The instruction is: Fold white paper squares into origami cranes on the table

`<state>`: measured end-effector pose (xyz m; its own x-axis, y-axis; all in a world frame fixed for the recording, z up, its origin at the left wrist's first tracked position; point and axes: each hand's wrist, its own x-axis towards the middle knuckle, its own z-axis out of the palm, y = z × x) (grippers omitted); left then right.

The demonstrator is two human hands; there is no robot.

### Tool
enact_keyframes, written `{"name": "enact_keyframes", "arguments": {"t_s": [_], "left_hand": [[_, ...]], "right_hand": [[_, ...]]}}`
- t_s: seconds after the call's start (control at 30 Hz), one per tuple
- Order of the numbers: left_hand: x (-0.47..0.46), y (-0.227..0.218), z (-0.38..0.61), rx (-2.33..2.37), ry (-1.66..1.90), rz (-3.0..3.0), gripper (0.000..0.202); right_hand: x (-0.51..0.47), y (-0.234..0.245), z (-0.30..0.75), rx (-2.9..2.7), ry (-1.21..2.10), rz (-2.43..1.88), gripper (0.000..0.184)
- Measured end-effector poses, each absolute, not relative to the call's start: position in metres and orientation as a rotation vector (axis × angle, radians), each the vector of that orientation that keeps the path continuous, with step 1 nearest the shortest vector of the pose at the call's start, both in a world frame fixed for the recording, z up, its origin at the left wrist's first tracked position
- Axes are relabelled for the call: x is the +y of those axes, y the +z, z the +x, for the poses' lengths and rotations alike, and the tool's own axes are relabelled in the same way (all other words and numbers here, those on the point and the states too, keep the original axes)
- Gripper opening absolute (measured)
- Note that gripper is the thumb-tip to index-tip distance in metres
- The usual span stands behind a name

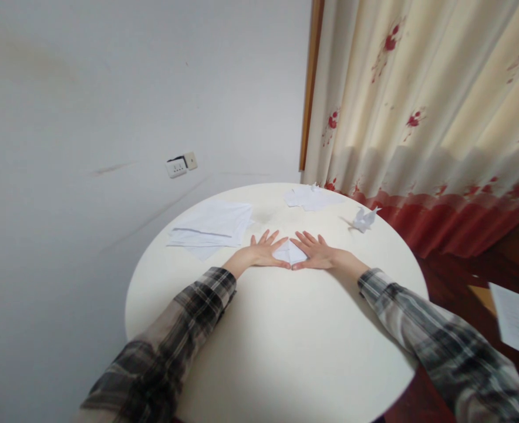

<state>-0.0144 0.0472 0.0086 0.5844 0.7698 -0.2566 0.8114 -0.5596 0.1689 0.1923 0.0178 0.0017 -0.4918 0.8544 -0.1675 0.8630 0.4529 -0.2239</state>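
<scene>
A small folded piece of white paper lies flat on the round white table. My left hand is spread on its left side, palm down, with thumb and forefinger along the paper's edges. From the right, my right hand presses on it in the same way, fingers apart. The two thumbs almost meet at the near edge of the paper, and the forefingertips come close at its far point. The paper's side corners are hidden under the hands.
A stack of white paper sheets lies left of my hands. Further back are more loose sheets. A folded paper crane stands near the table's right edge. The wall with a socket and a flowered curtain bound the far side.
</scene>
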Motion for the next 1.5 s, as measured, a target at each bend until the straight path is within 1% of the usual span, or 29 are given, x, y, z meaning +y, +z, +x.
{"name": "enact_keyframes", "arguments": {"t_s": [0.13, 0.27, 0.4, 0.5, 0.63, 0.73, 0.8, 0.9, 1.1, 1.3, 1.5], "left_hand": [[0.047, 0.009, -0.015, 1.3, -0.222, 2.546, 0.102], [0.047, 0.006, -0.017, 1.288, -0.154, 2.585, 0.097], [0.044, 0.001, -0.017, 1.331, 0.026, 2.67, 0.093], [0.041, 0.0, -0.017, 1.298, 0.215, 2.794, 0.089], [0.041, -0.003, -0.02, 1.079, 0.389, 2.88, 0.073], [0.045, -0.01, -0.021, 1.007, 0.485, 2.856, 0.058], [0.048, -0.014, -0.022, 0.983, 0.537, 2.849, 0.053], [0.05, -0.018, -0.022, 0.959, 0.584, 2.879, 0.047], [0.045, -0.014, -0.019, 0.885, 0.655, 2.873, 0.033], [0.042, -0.012, -0.019, 0.872, 0.701, 2.783, 0.029], [0.041, -0.013, -0.019, 0.937, 0.758, 2.726, 0.03]], "right_hand": [[0.019, 0.001, 0.192, 2.637, -0.436, 1.577, 0.103], [0.02, 0.001, 0.193, 2.666, -0.426, 1.579, 0.1], [0.014, 0.001, 0.196, 2.748, -0.344, 1.613, 0.096], [0.011, 0.0, 0.199, 2.915, -0.157, 1.584, 0.09], [0.013, -0.007, 0.2, 3.217, 0.043, 1.42, 0.07], [0.016, -0.011, 0.199, 3.386, 0.075, 1.315, 0.051], [0.016, -0.013, 0.198, 3.437, 0.078, 1.277, 0.037], [0.015, -0.012, 0.198, 3.456, 0.095, 1.246, 0.027], [0.013, -0.009, 0.197, 3.458, 0.114, 1.25, 0.025], [0.014, -0.008, 0.197, 3.48, 0.098, 1.299, 0.025], [0.013, -0.011, 0.194, 3.5, 0.127, 1.326, 0.023]]}}
